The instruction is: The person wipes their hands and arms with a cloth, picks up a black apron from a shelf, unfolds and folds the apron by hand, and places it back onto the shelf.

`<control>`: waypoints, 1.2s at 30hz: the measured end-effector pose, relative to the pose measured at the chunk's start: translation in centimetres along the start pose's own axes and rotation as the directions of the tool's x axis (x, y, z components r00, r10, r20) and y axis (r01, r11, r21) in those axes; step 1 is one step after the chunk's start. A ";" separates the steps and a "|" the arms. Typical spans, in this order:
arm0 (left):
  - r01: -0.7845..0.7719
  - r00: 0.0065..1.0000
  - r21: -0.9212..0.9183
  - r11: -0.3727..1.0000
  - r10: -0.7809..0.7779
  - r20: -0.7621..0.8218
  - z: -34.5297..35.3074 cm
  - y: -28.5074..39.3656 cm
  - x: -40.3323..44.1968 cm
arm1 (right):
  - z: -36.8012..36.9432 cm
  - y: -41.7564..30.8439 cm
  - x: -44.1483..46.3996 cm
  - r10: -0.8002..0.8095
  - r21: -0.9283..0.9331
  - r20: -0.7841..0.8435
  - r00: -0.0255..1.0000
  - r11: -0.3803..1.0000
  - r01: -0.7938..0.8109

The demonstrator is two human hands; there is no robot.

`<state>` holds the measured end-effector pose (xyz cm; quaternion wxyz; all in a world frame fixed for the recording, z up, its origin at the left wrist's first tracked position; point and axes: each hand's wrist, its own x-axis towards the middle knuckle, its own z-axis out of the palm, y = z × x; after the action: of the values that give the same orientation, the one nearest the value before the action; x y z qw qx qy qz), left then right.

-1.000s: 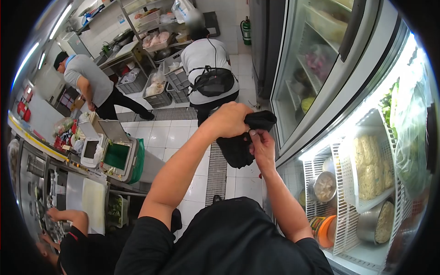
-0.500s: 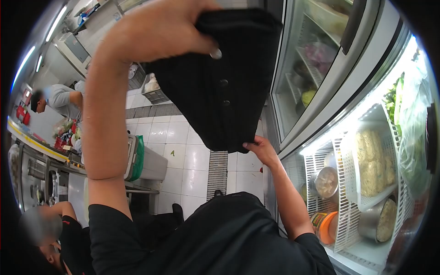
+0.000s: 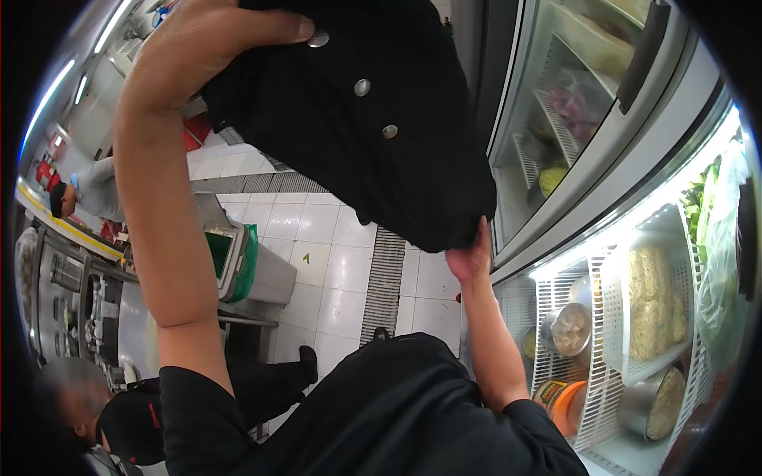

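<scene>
A black garment with a row of round silver buttons point(image 3: 349, 119) is held up in front of me, covering the upper middle of the head view. My left hand point(image 3: 210, 40) grips its upper left part, the thumb lying close to the top button and the fingers hidden behind the cloth. At the lower right corner of the garment, my right hand point(image 3: 474, 252) is closed on the hem, most of its fingers out of sight behind the fabric. Whether it is a jacket or another piece of clothing, I cannot tell.
On the right stands a glass-door fridge point(image 3: 508, 266) with bowls and noodles on racks. A grey bin point(image 3: 270, 270) with a green liner is left of the floor drain point(image 3: 385, 278). One person point(image 3: 131, 420) is close at lower left, another point(image 3: 95, 190) farther off.
The garment has swung up and left at its top, spreading wider so its buttons show more plainly. My right hand has moved slightly right with the hem. The near person at lower left has shifted.
</scene>
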<state>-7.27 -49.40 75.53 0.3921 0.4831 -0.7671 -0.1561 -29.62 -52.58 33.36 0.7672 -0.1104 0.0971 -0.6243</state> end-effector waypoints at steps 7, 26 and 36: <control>0.140 0.990 0.044 0.989 -0.139 -0.016 -1.2 -1.0 -0.6 | 1.2 3.5 3.2 0.152 0.097 0.018 0.988 0.983 -0.153; -0.342 0.939 0.188 0.921 0.329 0.100 -1.5 -2.7 -2.7 | 10.9 2.3 -2.2 0.323 -0.991 0.076 0.943 0.125 0.037; -0.102 0.992 0.221 0.970 0.114 -0.046 -3.2 -2.2 -1.1 | -0.5 -5.1 -3.6 0.013 -0.609 -0.003 1.000 0.793 -0.012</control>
<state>-3.30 -49.07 75.71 0.3668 0.4851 -0.7931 -0.0353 -35.27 -50.13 34.44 0.6950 -0.3512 0.2930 -0.5548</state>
